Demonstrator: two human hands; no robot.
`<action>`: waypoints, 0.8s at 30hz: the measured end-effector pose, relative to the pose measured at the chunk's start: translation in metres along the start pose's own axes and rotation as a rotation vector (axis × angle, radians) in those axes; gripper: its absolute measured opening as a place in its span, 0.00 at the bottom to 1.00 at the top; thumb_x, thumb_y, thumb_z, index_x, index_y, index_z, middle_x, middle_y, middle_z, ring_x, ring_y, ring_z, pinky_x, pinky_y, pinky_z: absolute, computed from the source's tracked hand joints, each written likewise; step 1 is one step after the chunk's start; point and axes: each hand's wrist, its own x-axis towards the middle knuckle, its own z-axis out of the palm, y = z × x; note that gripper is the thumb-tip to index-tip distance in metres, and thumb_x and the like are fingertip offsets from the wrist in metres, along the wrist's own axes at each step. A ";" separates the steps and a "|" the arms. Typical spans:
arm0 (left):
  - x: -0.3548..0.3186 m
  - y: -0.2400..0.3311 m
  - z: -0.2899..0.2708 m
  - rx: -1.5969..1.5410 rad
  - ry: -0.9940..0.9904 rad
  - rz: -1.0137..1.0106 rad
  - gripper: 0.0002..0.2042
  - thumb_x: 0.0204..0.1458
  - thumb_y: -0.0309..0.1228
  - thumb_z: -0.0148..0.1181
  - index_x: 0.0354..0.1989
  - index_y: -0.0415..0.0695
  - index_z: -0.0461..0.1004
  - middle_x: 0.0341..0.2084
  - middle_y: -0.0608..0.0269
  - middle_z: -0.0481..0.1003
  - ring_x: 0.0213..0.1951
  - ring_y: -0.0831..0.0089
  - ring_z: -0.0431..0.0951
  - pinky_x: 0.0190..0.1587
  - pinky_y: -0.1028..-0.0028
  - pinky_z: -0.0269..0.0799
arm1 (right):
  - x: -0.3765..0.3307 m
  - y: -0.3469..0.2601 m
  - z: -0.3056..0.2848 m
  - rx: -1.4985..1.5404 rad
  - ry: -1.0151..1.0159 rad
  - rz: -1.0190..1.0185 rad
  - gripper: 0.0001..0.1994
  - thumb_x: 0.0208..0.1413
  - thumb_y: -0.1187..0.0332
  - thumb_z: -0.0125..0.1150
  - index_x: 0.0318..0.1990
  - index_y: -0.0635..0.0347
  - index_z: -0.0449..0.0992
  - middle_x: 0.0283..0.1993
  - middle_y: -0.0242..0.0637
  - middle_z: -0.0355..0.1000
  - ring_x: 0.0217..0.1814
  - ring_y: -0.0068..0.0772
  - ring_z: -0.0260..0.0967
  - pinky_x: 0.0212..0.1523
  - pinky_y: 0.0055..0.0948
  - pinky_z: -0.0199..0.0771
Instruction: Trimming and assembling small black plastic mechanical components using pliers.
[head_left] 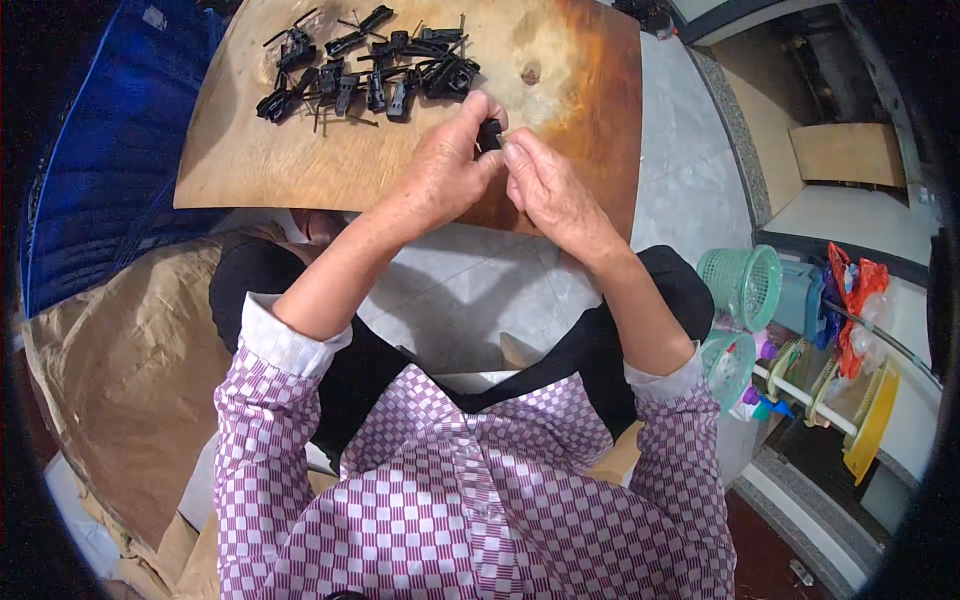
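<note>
Above the near right part of a wooden board, my two hands meet around a small black plastic part. My left hand is closed, its thumb and fingers gripping the part from the left. Pressed against the part's right side are the thumb and fingertips of my right hand, pinched together; whatever they pinch is too small to make out. Just beyond my left hand, a pile of black plastic parts with thin rods lies spread across the board's far left.
A blue quilted cover hangs at the left above crumpled brown paper. On the right stand a green mesh basket, a yellow plastic piece and red plastic bags. My knees flank the tiled floor.
</note>
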 end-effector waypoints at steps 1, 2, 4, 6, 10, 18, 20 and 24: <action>0.000 0.001 0.000 0.006 -0.009 -0.027 0.14 0.45 0.24 0.58 0.39 0.43 0.62 0.26 0.53 0.69 0.30 0.61 0.72 0.33 0.68 0.67 | 0.001 0.003 0.002 0.009 0.003 0.001 0.11 0.63 0.62 0.40 0.36 0.61 0.63 0.20 0.29 0.58 0.20 0.19 0.55 0.22 0.22 0.58; -0.001 0.002 0.000 0.011 -0.018 -0.053 0.14 0.45 0.23 0.57 0.39 0.42 0.62 0.28 0.55 0.69 0.32 0.62 0.72 0.35 0.69 0.67 | 0.001 0.005 0.003 0.018 0.006 0.003 0.11 0.63 0.63 0.40 0.36 0.61 0.63 0.20 0.29 0.58 0.20 0.19 0.55 0.22 0.22 0.58; -0.002 0.006 0.000 0.018 -0.033 -0.083 0.14 0.45 0.22 0.57 0.39 0.41 0.62 0.30 0.57 0.69 0.35 0.64 0.71 0.38 0.70 0.67 | 0.003 0.004 0.006 0.031 0.010 0.008 0.10 0.63 0.64 0.40 0.36 0.61 0.63 0.20 0.29 0.58 0.20 0.19 0.54 0.22 0.22 0.58; -0.003 0.011 0.002 0.110 -0.015 -0.114 0.14 0.44 0.21 0.57 0.39 0.42 0.62 0.31 0.53 0.70 0.35 0.57 0.72 0.36 0.67 0.67 | 0.005 0.002 0.007 0.029 0.057 -0.032 0.11 0.62 0.63 0.41 0.35 0.62 0.63 0.25 0.48 0.62 0.28 0.48 0.59 0.28 0.39 0.60; -0.002 0.009 0.006 0.207 0.086 -0.026 0.12 0.45 0.21 0.54 0.37 0.43 0.62 0.28 0.48 0.71 0.34 0.47 0.72 0.33 0.59 0.67 | 0.012 0.009 0.015 0.039 0.099 -0.014 0.11 0.61 0.64 0.41 0.34 0.64 0.62 0.28 0.58 0.64 0.32 0.63 0.61 0.30 0.46 0.62; 0.007 0.008 0.004 0.113 0.174 0.097 0.13 0.46 0.23 0.55 0.41 0.44 0.64 0.26 0.51 0.71 0.26 0.56 0.73 0.26 0.64 0.67 | 0.012 0.008 0.012 0.190 0.177 -0.078 0.11 0.62 0.62 0.42 0.38 0.60 0.65 0.24 0.37 0.63 0.20 0.30 0.58 0.20 0.26 0.58; 0.011 0.012 -0.003 0.043 0.190 0.104 0.13 0.47 0.23 0.55 0.42 0.44 0.64 0.26 0.53 0.72 0.24 0.60 0.73 0.25 0.67 0.68 | 0.010 -0.002 0.007 0.250 0.186 -0.097 0.11 0.63 0.62 0.42 0.39 0.59 0.67 0.22 0.29 0.63 0.15 0.15 0.56 0.15 0.16 0.56; 0.016 0.017 -0.025 -0.831 0.079 -0.346 0.14 0.51 0.24 0.53 0.47 0.43 0.66 0.25 0.62 0.72 0.22 0.77 0.70 0.21 0.80 0.65 | 0.007 -0.015 -0.003 0.533 0.169 0.158 0.11 0.61 0.62 0.46 0.41 0.59 0.68 0.26 0.31 0.68 0.15 0.14 0.59 0.13 0.12 0.56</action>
